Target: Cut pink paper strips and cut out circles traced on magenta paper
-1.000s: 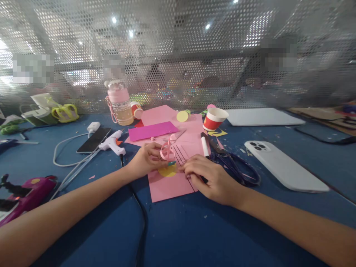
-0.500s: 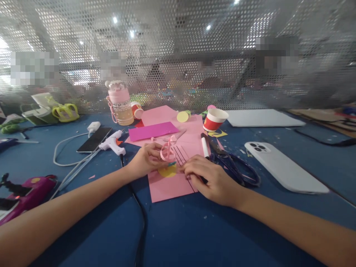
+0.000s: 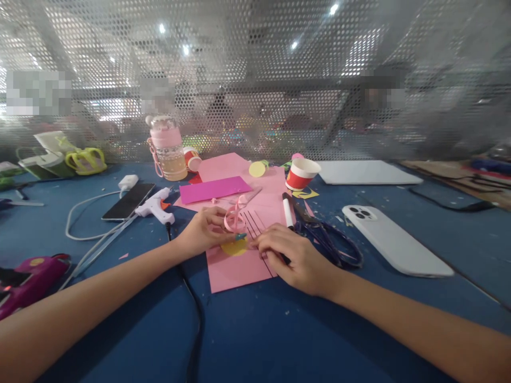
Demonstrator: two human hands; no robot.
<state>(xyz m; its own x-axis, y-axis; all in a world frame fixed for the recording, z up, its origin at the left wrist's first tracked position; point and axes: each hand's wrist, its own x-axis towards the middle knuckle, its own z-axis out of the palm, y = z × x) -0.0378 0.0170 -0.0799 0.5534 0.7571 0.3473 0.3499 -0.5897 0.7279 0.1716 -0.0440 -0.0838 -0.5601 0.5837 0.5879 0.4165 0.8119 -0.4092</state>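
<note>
Pink ring [image 3: 235, 219] held in left fingers [image 3: 215, 219], right fingers [image 3: 266, 242] apart.

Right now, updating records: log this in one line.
left hand: at pink paper loop; right hand: over lined pink sheet; nearby: glue gun

Across my feed the table [image 3: 239, 335] shows a smooth, scuffed blue top. Near its far edge I see a clear, glossy bottle [image 3: 171, 165] and a matt paper cup [image 3: 302, 174]. At mid-table, the pink sheets [image 3: 235, 271] and curled strip [image 3: 235, 219] look like smooth paper to me. Toward the right edge lies a sleek white phone [image 3: 399, 239]; beyond the far edge, perforated metal mesh [image 3: 255, 69].
</note>
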